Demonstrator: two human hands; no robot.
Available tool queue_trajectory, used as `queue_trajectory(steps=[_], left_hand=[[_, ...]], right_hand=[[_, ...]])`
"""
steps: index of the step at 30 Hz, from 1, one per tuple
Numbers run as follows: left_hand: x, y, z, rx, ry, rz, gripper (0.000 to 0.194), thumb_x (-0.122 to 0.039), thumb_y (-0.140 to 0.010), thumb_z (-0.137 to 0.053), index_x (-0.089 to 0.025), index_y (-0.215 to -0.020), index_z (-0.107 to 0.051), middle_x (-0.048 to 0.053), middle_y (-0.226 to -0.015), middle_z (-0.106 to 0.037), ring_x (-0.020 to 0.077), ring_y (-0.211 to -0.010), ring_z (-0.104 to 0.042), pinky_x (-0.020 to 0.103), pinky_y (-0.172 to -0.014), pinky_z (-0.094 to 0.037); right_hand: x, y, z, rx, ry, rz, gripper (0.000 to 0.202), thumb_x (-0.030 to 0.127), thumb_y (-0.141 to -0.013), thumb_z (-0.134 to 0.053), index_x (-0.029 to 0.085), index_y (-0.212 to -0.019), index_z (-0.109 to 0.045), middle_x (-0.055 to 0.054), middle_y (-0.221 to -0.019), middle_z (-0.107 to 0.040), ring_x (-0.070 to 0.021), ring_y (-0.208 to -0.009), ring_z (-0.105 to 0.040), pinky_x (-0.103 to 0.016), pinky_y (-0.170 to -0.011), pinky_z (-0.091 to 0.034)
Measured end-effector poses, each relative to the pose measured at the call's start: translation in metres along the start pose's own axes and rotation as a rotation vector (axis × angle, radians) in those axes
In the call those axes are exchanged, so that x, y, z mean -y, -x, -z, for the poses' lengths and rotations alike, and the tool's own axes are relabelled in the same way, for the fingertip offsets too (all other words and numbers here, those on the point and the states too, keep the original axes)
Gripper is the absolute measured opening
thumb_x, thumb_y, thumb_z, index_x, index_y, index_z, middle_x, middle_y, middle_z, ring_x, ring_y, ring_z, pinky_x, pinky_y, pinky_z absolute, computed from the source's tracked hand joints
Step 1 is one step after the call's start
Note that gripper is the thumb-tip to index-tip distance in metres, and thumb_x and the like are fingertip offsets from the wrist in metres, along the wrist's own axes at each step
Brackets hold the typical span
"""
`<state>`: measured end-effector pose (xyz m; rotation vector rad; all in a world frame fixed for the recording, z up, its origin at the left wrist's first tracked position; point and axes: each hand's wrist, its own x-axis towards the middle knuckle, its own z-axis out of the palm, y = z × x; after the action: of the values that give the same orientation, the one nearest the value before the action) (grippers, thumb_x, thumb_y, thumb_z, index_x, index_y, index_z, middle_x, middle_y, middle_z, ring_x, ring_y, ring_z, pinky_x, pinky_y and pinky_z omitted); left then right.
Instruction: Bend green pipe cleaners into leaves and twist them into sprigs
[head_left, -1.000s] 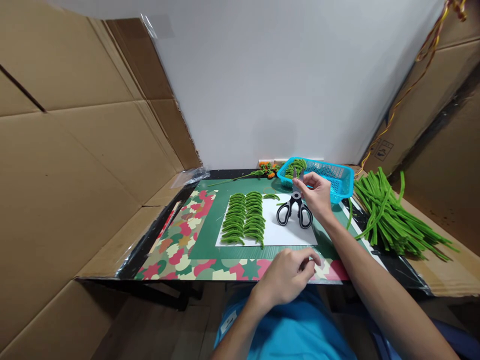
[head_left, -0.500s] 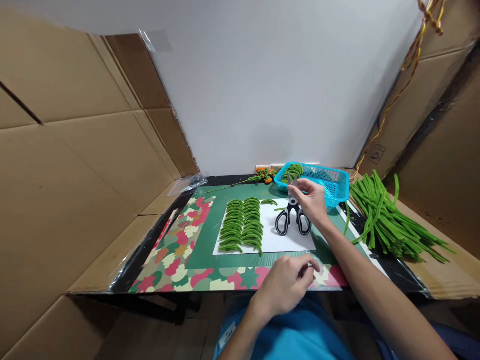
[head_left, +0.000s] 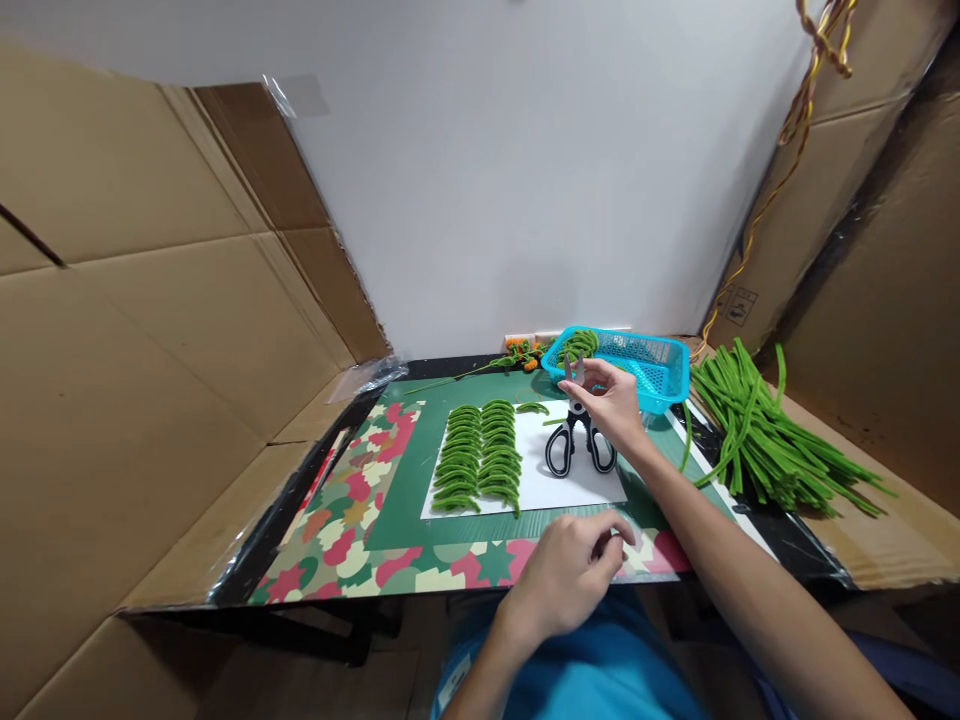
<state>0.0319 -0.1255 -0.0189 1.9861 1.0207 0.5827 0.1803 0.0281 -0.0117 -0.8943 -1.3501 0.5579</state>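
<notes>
My right hand pinches a pair of scissors near the pivot and blades. The scissors' blades point up and stand apart, with the black-and-white handles hanging over the white sheet. My left hand is half curled at the mat's front edge, and whether its fingers hold anything small is hidden. Two columns of curved green pieces lie on the sheet's left part. A lone curved green piece lies near the sheet's top edge, and a short green bit is beside the scissors.
A blue basket with green pieces stands behind my right hand. Long green fuzzy stems are piled at the right. Orange flowers lie at the back on the green mat. Cardboard walls flank the table.
The camera view has shifted slightly, moving the table items a little left in the picture. My right hand still grips the scissors, and my left hand keeps the same curled shape.
</notes>
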Motion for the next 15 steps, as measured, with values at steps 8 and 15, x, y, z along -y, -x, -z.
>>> queue_trajectory(steps=[8,15], left_hand=[[0.0004,-0.0003,0.0008,0.011,-0.011,0.003,0.024,-0.019,-0.1,-0.049,-0.022,-0.1,-0.074,-0.003,-0.069,-0.062,0.0124,-0.062,-0.053,0.023,-0.063,-0.035],[0.0008,-0.0012,0.0002,0.013,-0.009,0.01,0.025,-0.021,-0.1,-0.049,-0.022,-0.102,-0.074,-0.001,-0.074,-0.067,0.014,-0.065,-0.057,0.024,-0.066,-0.038]], right_hand=[[0.0028,0.0034,-0.0004,-0.035,0.087,0.059,0.028,0.043,-0.087,-0.077,0.02,-0.103,-0.074,0.001,-0.07,-0.067,-0.0143,-0.056,-0.054,-0.028,-0.053,-0.046],[0.0045,0.0082,-0.0009,-0.094,0.321,0.243,0.028,0.039,-0.092,-0.069,0.016,-0.108,-0.074,0.004,-0.062,-0.059,-0.0123,-0.05,-0.047,-0.027,-0.054,-0.044]])
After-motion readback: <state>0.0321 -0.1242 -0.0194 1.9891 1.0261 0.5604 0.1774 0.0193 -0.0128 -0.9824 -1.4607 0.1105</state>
